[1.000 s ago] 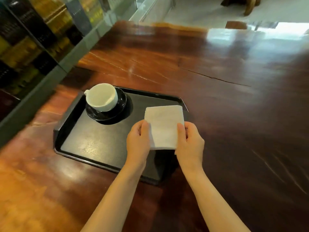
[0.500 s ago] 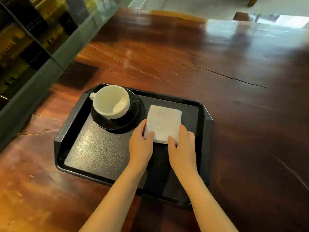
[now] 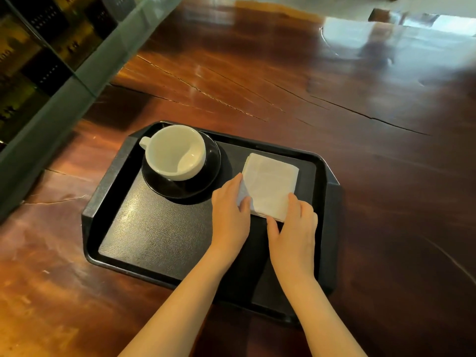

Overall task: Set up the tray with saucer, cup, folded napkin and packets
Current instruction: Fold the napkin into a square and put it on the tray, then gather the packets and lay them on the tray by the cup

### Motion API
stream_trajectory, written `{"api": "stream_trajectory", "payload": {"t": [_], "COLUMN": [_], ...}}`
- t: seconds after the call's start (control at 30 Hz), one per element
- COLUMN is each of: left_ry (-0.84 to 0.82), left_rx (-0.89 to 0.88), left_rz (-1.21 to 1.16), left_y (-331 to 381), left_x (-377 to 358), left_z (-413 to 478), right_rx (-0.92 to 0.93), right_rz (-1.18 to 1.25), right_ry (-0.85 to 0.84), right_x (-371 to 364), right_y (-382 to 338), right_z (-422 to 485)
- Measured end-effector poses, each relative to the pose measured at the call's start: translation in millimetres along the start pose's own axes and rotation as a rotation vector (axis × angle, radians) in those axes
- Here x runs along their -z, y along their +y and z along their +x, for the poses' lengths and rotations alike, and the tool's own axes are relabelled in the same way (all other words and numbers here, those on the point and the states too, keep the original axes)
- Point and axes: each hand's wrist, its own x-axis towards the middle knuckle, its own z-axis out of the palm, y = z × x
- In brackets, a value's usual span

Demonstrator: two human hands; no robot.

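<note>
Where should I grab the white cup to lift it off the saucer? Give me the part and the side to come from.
Take the cup by its handle, which points toward the tray's far-left corner, so probably come in from the left. It stands upright and looks empty on the black saucer; both hands are at the napkin, leaving that side free.

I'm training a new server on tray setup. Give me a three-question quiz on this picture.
1. True or false: the cup stands on the saucer.
2. Which task item is missing from the tray? A) napkin B) packets C) cup
3. Fill in: the left hand and right hand both touch the ____.

Key: 1 true. 2 B, no packets are in view. 3 napkin, lying flat to the right of the saucer.
</note>
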Motion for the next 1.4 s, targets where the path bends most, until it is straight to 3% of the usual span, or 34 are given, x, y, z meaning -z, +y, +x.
{"api": "stream_trajectory", "payload": {"t": [0.2,0.37,0.6,0.83,1.07,1.23,1.4], "left_ry": [0.020,0.019,-0.012,-0.363,-0.771,-0.829,-0.773], "left_rx": [-0.041,-0.142,-0.310,-0.444,-0.491,-0.530,-0.579], "left_rz": [0.071,0.137,0.221,0.294,0.545,0.584,0.520], "left_y": [-1.4,7.4,53.1,145.5,234.6,280.3,311.0], "left_x": [-2.0,7.1,3.9,-63.8,-168.1,-261.2,-350.7], "left_z": [-2.1,-6.7,-24.5,-63.7,-135.8,-197.9,-253.2], "right_rx": [0.002,0.054,0.118,-0.023,-0.227,-0.306,-0.398], "right_rz": [0.018,0.052,0.072,-0.051,-0.153,-0.177,-0.277], "right_ry": [-0.013,-0.120,-0.230,-0.321,-0.405,-0.307,-0.081], "right_x": [1.3,16.1,94.3,212.6,325.7,379.6,409.8], "right_y": [2.4,3.8,39.8,143.3,275.5,372.5,456.6], "right_z": [-0.7,-1.7,12.6,4.6,-30.3,-44.6,-46.2]}}
